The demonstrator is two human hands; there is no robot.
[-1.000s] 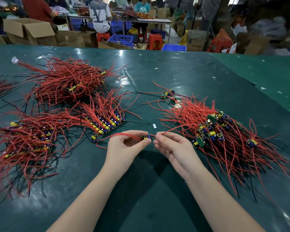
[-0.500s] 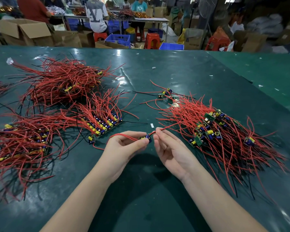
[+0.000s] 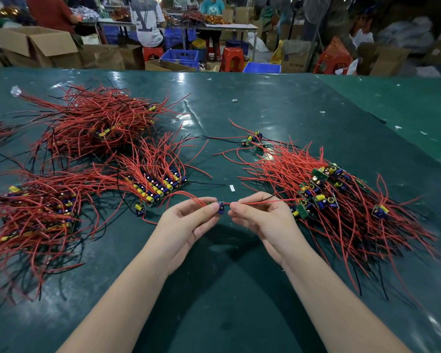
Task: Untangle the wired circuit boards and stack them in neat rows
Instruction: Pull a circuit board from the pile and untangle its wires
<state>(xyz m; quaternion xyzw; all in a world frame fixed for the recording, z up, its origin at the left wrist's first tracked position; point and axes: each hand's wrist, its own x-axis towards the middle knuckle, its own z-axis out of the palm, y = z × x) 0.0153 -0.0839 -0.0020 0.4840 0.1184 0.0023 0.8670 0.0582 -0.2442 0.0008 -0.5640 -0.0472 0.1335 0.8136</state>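
Head view: my left hand pinches a small board, my right hand pinches what looks like its red wire; next it joins the row.

A factory assembly floor, this: heaps of red-wired circuit boards spread over a big green tabletop, and along the top of the frame, seated workers, cardboard boxes, blue crates and red stools.
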